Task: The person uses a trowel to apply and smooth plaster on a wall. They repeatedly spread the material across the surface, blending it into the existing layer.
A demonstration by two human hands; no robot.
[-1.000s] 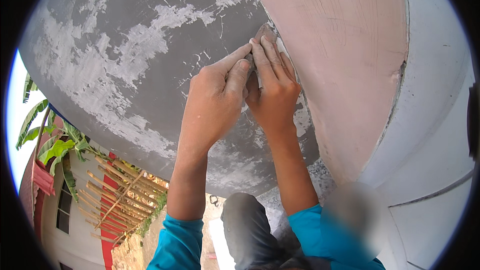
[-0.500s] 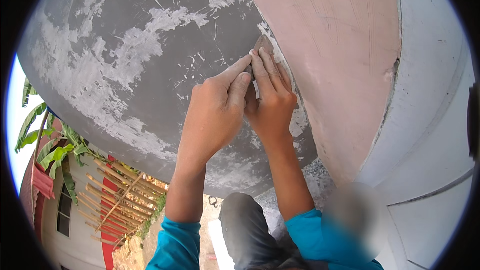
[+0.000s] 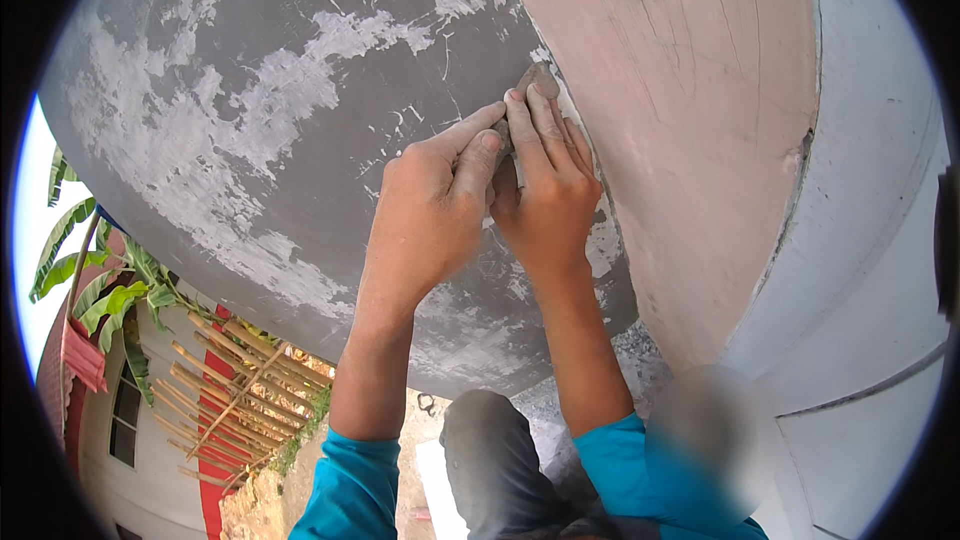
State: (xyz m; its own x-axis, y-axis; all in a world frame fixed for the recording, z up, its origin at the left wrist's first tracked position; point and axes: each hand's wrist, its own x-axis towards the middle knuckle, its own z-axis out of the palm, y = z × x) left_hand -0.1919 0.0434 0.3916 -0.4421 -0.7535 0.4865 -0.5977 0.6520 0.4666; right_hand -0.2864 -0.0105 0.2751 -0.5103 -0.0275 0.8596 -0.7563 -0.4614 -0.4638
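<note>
My left hand (image 3: 430, 205) is closed, thumb and forefinger pinching the near end of a flat grey-brown scraper-like tool (image 3: 540, 78). Its rounded tip juts out past the fingertips of my right hand (image 3: 548, 180), which press it down onto the wall; its exact kind is hidden under them. Both hands are dusty and close together. The tool rests against a curved dark grey wall (image 3: 400, 85), beside its right edge. Pale, rough patches of filler or worn coating (image 3: 290, 80) mark that wall.
A smooth pinkish panel (image 3: 690, 140) adjoins the grey wall on the right, with a white curved surface (image 3: 880, 240) beyond it. My knee (image 3: 490, 440) is below. Lower left are a bamboo fence (image 3: 240, 390), banana leaves (image 3: 110, 305) and a house wall (image 3: 160, 460).
The view has shifted slightly. Both hands stay on the tool at nearly the same spot by the wall's edge, with the right fingers a little more bunched over it.
</note>
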